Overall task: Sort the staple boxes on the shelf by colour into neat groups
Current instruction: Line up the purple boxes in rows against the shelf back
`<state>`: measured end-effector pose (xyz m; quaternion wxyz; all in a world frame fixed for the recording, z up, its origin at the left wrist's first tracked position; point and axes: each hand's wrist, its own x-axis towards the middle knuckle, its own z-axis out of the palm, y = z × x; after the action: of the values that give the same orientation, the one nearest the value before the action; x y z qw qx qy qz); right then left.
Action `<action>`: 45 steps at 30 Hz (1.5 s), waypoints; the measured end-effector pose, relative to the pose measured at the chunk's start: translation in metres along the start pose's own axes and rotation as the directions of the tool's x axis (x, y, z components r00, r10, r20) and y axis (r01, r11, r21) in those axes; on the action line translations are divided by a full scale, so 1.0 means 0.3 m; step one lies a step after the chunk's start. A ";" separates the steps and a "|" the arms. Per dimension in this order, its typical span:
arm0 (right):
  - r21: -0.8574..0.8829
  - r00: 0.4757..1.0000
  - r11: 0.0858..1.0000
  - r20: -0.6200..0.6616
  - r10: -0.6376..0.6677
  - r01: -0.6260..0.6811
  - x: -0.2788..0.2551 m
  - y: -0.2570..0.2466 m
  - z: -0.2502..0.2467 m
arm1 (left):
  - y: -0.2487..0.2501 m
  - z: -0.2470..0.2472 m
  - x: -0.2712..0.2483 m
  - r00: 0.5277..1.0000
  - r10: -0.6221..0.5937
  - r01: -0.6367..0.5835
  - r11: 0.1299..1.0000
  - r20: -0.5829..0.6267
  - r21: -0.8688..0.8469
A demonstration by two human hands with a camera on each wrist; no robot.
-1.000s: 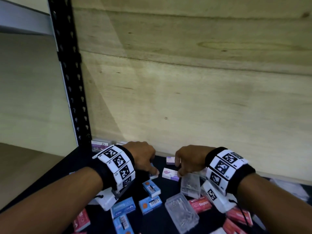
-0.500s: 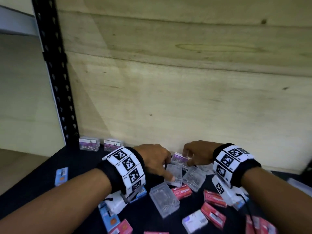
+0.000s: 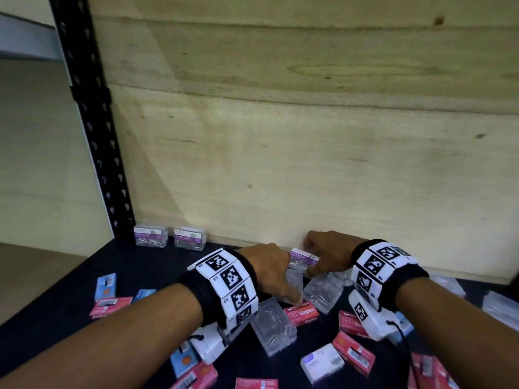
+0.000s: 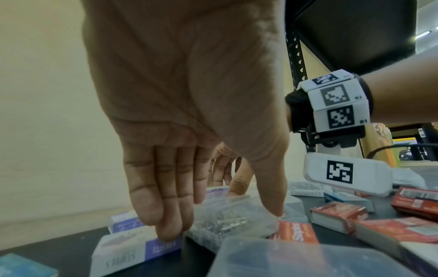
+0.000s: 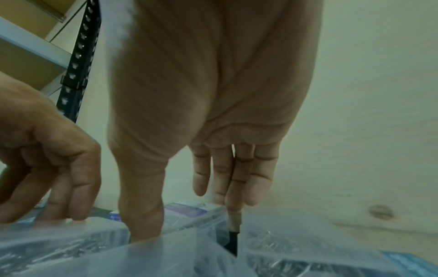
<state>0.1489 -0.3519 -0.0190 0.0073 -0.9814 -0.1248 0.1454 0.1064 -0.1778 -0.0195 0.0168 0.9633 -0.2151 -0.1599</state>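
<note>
Our left hand (image 3: 269,272) is pinching a clear box (image 4: 232,215) between thumb and fingers, our right hand (image 3: 327,252) is pinching the purple-labelled box (image 3: 303,255) by the back edge of the shelf (image 3: 140,265).

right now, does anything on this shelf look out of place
Yes. Only two purple boxes stand side by side at the back left. Red boxes, blue boxes and clear boxes lie mixed and askew across the shelf. Nothing looks spilled or damaged.

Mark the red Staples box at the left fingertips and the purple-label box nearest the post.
red Staples box (image 3: 302,314), head view, printed top face.
purple-label box (image 3: 151,235), head view, front label.
</note>
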 end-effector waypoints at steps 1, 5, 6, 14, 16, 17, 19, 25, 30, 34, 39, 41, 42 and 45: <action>-0.003 1.000 1.000 0.003 0.002 -0.002 -0.001 0.002 0.000 | 0.003 -0.002 0.002 1.000 -0.007 0.007 1.000 0.007 0.008; -0.033 1.000 0.999 0.024 -0.001 0.002 0.006 0.003 0.004 | 0.026 -0.010 -0.002 0.999 -0.030 0.028 0.997 0.027 0.067; -0.030 1.000 1.000 0.024 -0.004 0.005 0.008 0.006 0.006 | 0.032 -0.009 -0.002 0.999 -0.030 0.028 0.998 0.026 0.064; -0.039 1.000 0.999 0.003 0.001 -0.001 -0.005 0.017 0.009 | 0.041 -0.028 -0.017 0.998 -0.032 0.034 0.999 0.056 -0.030; -0.059 1.000 0.998 -0.017 -0.015 0.014 -0.010 0.017 0.009 | 0.024 -0.044 -0.027 0.997 -0.011 0.016 0.998 0.081 -0.064; -0.060 0.999 0.998 -0.028 -0.023 0.021 -0.012 0.018 0.007 | 0.014 -0.051 -0.033 0.995 -0.002 0.011 0.996 0.099 -0.092; -0.052 0.999 0.998 -0.041 -0.034 0.032 -0.013 0.017 0.009 | -0.005 -0.057 -0.045 0.990 0.007 0.015 0.988 0.138 -0.156; -0.024 1.000 1.000 0.007 -0.020 0.020 -0.018 0.019 0.008 | -0.049 -0.045 -0.050 0.971 0.022 0.071 0.923 0.237 -0.379; 0.001 0.999 0.999 0.004 -0.032 0.032 -0.024 0.026 0.007 | -0.083 -0.036 -0.041 0.973 0.006 0.104 0.882 0.233 -0.459; 0.032 1.000 0.999 -0.003 -0.029 0.029 -0.024 0.032 0.011 | -0.084 -0.042 -0.053 0.984 0.000 0.077 0.900 0.176 -0.428; 0.025 0.999 0.998 -0.009 -0.052 0.052 -0.031 0.021 0.010 | -0.098 -0.034 -0.049 0.992 -0.023 0.072 0.907 0.123 -0.414; 0.015 0.998 0.998 -0.015 -0.055 0.056 -0.036 0.019 0.008 | -0.090 -0.034 -0.053 0.993 -0.032 0.071 0.925 0.110 -0.374; 0.022 0.998 0.998 -0.017 -0.053 0.054 -0.039 0.018 0.007 | -0.085 -0.035 -0.055 0.994 -0.033 0.065 0.942 0.101 -0.329; 0.042 0.999 0.998 -0.024 -0.049 0.050 -0.048 0.015 0.005 | -0.075 -0.037 -0.054 0.997 -0.041 0.051 0.983 0.062 -0.177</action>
<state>0.1363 -0.3599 -0.0166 0.0331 -0.9793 -0.1458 0.1364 0.1053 -0.1511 -0.0063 0.0929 0.9576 -0.1780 -0.2065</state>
